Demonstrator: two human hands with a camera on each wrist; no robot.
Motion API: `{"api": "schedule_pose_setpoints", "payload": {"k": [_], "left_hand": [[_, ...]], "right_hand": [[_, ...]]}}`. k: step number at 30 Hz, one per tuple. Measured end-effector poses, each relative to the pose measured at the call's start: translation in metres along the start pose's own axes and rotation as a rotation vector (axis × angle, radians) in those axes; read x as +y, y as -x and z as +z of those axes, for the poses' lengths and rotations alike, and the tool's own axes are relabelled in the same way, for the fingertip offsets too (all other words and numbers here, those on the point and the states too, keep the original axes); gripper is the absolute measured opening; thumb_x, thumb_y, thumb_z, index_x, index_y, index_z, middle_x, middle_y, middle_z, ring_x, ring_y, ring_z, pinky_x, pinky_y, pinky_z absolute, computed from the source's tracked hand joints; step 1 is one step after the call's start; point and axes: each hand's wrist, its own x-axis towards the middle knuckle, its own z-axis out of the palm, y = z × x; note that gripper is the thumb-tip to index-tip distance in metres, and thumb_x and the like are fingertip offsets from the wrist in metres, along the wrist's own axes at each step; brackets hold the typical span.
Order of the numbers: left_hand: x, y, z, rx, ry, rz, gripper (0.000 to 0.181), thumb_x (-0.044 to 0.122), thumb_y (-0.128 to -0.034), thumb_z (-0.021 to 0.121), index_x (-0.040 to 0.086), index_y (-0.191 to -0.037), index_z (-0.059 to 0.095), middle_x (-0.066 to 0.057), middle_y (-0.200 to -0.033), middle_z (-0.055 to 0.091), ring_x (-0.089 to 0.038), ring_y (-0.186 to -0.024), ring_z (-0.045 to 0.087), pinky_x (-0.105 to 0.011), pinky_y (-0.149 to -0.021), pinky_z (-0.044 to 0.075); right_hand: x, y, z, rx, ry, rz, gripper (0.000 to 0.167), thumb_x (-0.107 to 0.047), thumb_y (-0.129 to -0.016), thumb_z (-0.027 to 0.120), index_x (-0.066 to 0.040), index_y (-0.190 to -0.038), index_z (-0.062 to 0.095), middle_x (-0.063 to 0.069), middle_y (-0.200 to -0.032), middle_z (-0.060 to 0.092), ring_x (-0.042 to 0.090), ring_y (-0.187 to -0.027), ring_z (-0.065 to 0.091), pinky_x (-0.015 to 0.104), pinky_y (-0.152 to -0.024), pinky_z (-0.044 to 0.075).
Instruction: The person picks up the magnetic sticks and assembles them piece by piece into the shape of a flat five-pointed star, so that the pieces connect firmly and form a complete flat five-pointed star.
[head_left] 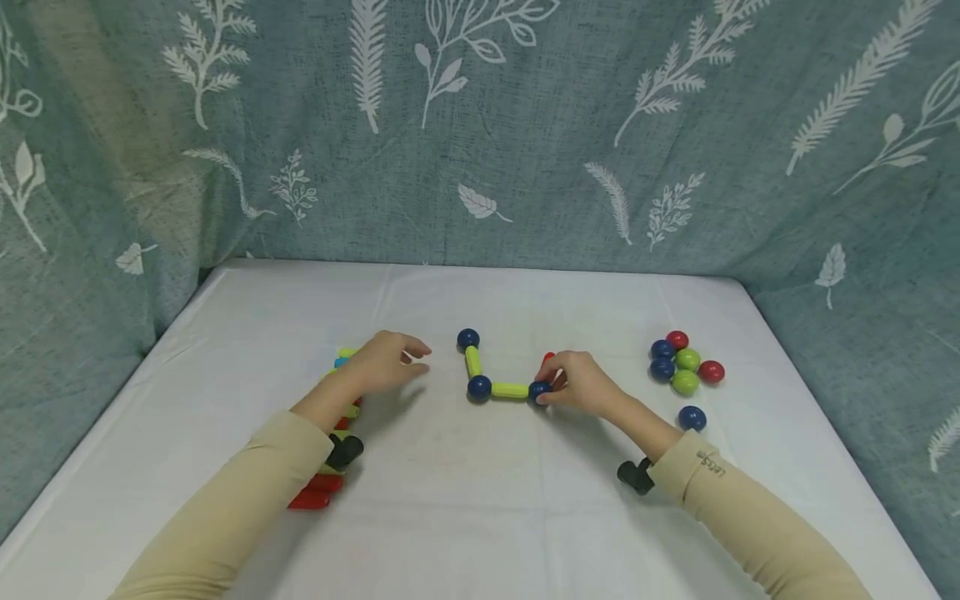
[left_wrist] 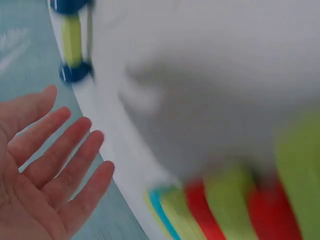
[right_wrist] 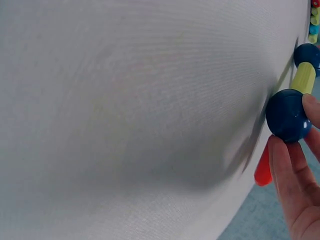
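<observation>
At left on the worktop, coloured rods line up near the left hand, fingers apart. Midway I see an L of blue balls and lime rods, its rightmost ball pinched by the right hand, a red rod beyond. Farther right lie loose balls.

1. Near the middle of the white tabletop, the right hand pinched a dark blue ball joined to a green rod; a red piece showed just behind the fingers.
2. That rod's other end met a corner ball, from which an upper rod ran toward the far edge to an end ball.
3. The left hand hovered apart from these, toward the left edge.
4. Colored rods lay in a row partly hidden by the left forearm.
5. Toward the right edge sat six clustered balls, with a lone blue ball nearer the near edge.
</observation>
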Motion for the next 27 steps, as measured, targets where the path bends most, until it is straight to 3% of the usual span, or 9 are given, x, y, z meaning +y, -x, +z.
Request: {"api": "schedule_pose_setpoints", "payload": {"k": [3, 5, 8, 12, 21, 27], "left_hand": [[-0.022, 0.007, -0.016, 0.056, -0.014, -0.021, 0.030, 0.012, -0.0893, 0.056, -0.006, -0.114, 0.060, -0.022, -0.113, 0.059, -0.036, -0.102, 0.055, -0.045, -0.087, 0.045], [-0.035, 0.013, -0.024, 0.076, -0.033, -0.069, 0.030, 0.011, -0.0908, 0.053, -0.007, -0.114, 0.059, -0.025, -0.115, 0.057, -0.038, -0.104, 0.053, -0.048, -0.088, 0.043], [-0.051, 0.018, -0.031, 0.069, -0.081, -0.146, 0.029, 0.010, -0.0925, 0.049, -0.008, -0.114, 0.059, -0.027, -0.116, 0.055, -0.039, -0.106, 0.051, -0.050, -0.089, 0.041], [-0.064, 0.020, -0.031, 0.030, -0.136, -0.181, 0.028, 0.005, -0.0926, 0.047, -0.009, -0.113, 0.058, -0.028, -0.114, 0.055, -0.037, -0.101, 0.052, -0.049, -0.089, 0.042], [-0.073, 0.014, -0.028, 0.013, -0.150, -0.187, 0.024, 0.001, -0.0923, 0.048, -0.012, -0.110, 0.059, -0.028, -0.111, 0.057, -0.039, -0.103, 0.051, -0.049, -0.090, 0.041], [-0.065, 0.006, -0.032, -0.003, -0.190, -0.151, 0.018, -0.003, -0.0898, 0.051, -0.013, -0.100, 0.062, -0.026, -0.101, 0.060, -0.036, -0.095, 0.055, -0.047, -0.086, 0.044]], "right_hand": [[-0.001, 0.000, 0.000, -0.001, 0.004, 0.006, 0.020, -0.007, -0.073, 0.077, -0.001, -0.089, 0.068, 0.003, -0.083, 0.064, 0.011, -0.070, 0.061, 0.022, -0.064, 0.050], [-0.002, -0.001, 0.000, -0.001, 0.006, 0.003, 0.020, -0.007, -0.073, 0.077, -0.001, -0.090, 0.068, 0.003, -0.084, 0.064, 0.011, -0.070, 0.061, 0.022, -0.064, 0.050], [-0.002, -0.001, 0.000, -0.004, 0.004, 0.002, 0.020, -0.008, -0.073, 0.076, -0.001, -0.090, 0.069, 0.004, -0.084, 0.064, 0.011, -0.070, 0.061, 0.022, -0.064, 0.050], [-0.001, -0.002, 0.000, -0.008, -0.003, 0.007, 0.020, -0.009, -0.073, 0.077, -0.002, -0.090, 0.069, 0.003, -0.085, 0.064, 0.011, -0.070, 0.061, 0.022, -0.064, 0.050], [0.002, -0.002, 0.000, -0.009, -0.023, -0.012, 0.019, -0.009, -0.073, 0.076, -0.002, -0.090, 0.069, 0.003, -0.085, 0.064, 0.011, -0.070, 0.061, 0.022, -0.064, 0.050], [0.002, 0.000, -0.002, -0.006, -0.028, -0.009, 0.019, -0.008, -0.073, 0.076, -0.002, -0.090, 0.069, 0.004, -0.085, 0.063, 0.011, -0.070, 0.061, 0.022, -0.064, 0.051]]}}
